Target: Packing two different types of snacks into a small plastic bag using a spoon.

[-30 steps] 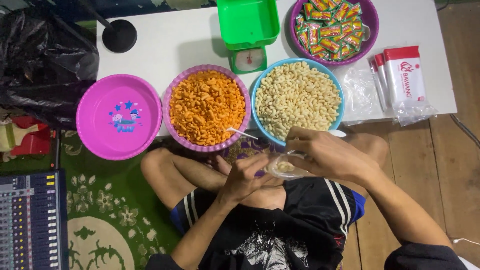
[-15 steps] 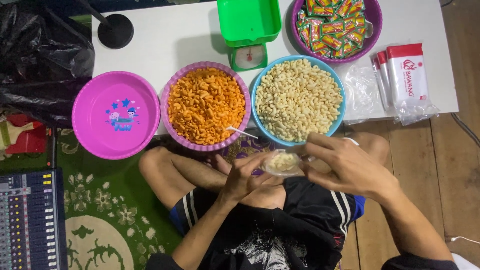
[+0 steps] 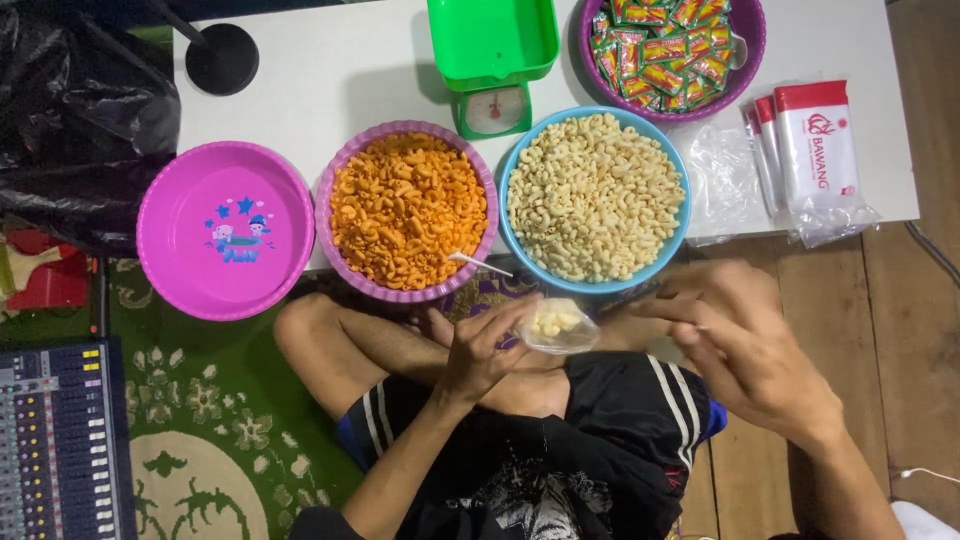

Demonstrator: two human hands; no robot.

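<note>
Surface: low white tabletop (image 3: 350, 70).
Landmark: round blue plastic bowl (image 3: 510, 170), pale puffed macaroni.
Left hand (image 3: 480, 350): below bowl, pinching small clear plastic bag (image 3: 560, 325).
Right hand (image 3: 745, 345): blurred, fingers loose, empty.

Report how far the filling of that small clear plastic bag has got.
Done: the small clear plastic bag already holds some pale puffed snacks. In hand: the left hand pinches the bag at its mouth; the right hand is blurred beside it, and I cannot tell whether it holds anything. Left: the bag looks only partly full and unsealed; the blue bowl of pale snacks and the purple bowl of orange snacks are heaped.
</note>
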